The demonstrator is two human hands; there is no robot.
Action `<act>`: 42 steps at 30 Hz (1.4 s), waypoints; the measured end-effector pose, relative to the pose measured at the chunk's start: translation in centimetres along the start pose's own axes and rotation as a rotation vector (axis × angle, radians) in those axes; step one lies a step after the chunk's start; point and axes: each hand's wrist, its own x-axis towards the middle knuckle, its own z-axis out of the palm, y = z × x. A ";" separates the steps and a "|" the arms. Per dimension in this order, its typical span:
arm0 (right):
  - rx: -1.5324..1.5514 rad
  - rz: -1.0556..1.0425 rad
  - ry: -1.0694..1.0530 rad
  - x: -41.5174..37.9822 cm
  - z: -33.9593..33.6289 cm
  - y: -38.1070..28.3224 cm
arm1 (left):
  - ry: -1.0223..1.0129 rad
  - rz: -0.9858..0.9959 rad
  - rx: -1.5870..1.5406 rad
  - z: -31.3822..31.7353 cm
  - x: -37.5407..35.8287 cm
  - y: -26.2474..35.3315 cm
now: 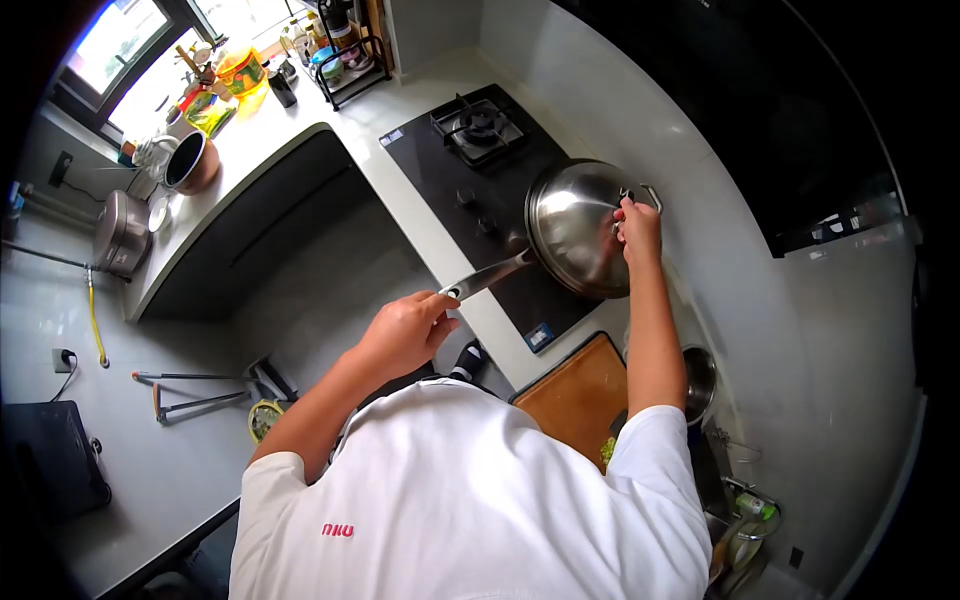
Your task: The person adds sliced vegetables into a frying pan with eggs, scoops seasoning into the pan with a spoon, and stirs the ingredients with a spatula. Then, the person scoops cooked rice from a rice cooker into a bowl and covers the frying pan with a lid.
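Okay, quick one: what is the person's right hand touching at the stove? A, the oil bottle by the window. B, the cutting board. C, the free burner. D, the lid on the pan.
D: the right hand grips the knob of the steel lid covering the pan, while the left hand holds the pan handle.

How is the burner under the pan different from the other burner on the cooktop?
The near burner is hidden under the pan and its steel lid, so its state cannot be told; the far burner stands bare, its black grate in plain view with nothing on it. The near one has hands at it: the right hand at the lid's top, the left hand on the pan handle. Both sit in the same black cooktop.
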 end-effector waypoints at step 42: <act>-0.892 0.314 -0.638 -44.9 5.5 4.5 | -1.064 0.403 0.333 -10.9 2.1 -19.2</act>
